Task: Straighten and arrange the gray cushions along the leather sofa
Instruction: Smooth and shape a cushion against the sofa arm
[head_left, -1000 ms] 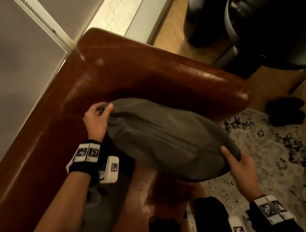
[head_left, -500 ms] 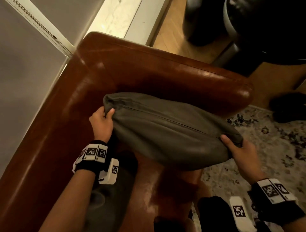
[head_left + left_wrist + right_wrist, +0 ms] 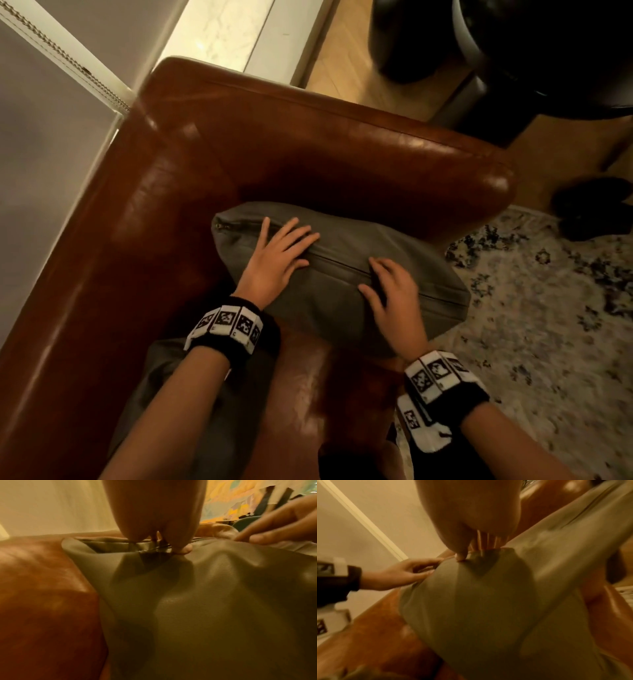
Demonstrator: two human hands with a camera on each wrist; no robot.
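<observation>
A gray cushion (image 3: 346, 294) stands on its edge in the corner of the brown leather sofa (image 3: 274, 144), zipper seam facing up. My left hand (image 3: 279, 255) lies flat on its top edge with fingers spread. My right hand (image 3: 390, 291) presses on the same edge a little to the right, fingers slightly bent. The left wrist view shows the gray cushion (image 3: 214, 608) dented under my left hand (image 3: 171, 545). In the right wrist view my right hand (image 3: 471, 545) pushes into the gray cushion (image 3: 471, 608). A second gray cushion (image 3: 164, 404) lies under my left forearm.
The sofa's armrest (image 3: 445, 161) runs behind the cushion, its backrest (image 3: 85, 274) along the left. A patterned rug (image 3: 548, 308) covers the floor at right. Dark shoes (image 3: 596, 205) sit by the rug. A dark chair base (image 3: 513, 68) stands beyond the armrest.
Both hands let go of the cushion's ends and moved onto its top edge. The cushion has come down from mid-air and now stands in the sofa corner.
</observation>
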